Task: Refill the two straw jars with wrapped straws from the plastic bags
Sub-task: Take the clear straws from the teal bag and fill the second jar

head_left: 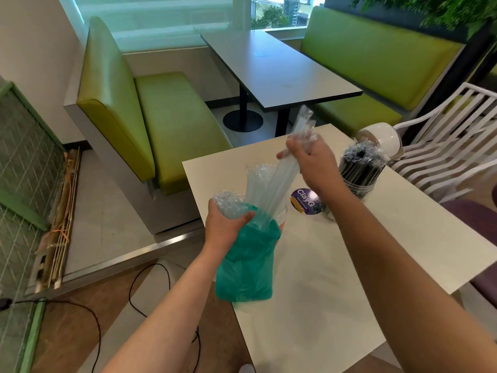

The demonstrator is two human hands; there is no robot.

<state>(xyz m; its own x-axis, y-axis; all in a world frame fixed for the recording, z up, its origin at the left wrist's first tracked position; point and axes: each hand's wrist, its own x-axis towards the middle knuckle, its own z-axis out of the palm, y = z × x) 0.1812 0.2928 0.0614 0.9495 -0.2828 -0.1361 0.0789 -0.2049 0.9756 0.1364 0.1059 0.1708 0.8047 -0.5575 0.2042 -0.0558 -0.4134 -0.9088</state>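
Presently, the step in hand appears to be drawing a bundle of clear wrapped straws [282, 181] out of the green plastic bag [247, 265] for a jar.

Recommended practice, as a judgement: lift the bundle straight along its length so the wrappers do not snag on the bag mouth; keep the bag pinned low so it does not rise with the straws; lower the bundle upright into the jar rather than dropping it at a tilt.

Hands:
- The right hand [309, 160] is closed around the upper part of the bundle, fingers curled tight; the straws run tilted from above the hand down into the bag.
- The left hand [226, 224] is clenched on the bag's neck, with crumpled clear wrapper ends bunched above the thumb.

Location of task items: the bag stands at the near left edge of the white table [322, 292]. Directly behind it sits 1 clear jar [282, 214], mostly hidden. The other jar [357, 173], holding dark wrapped straws, stands near the far right, its white lid [384, 138] just behind it.
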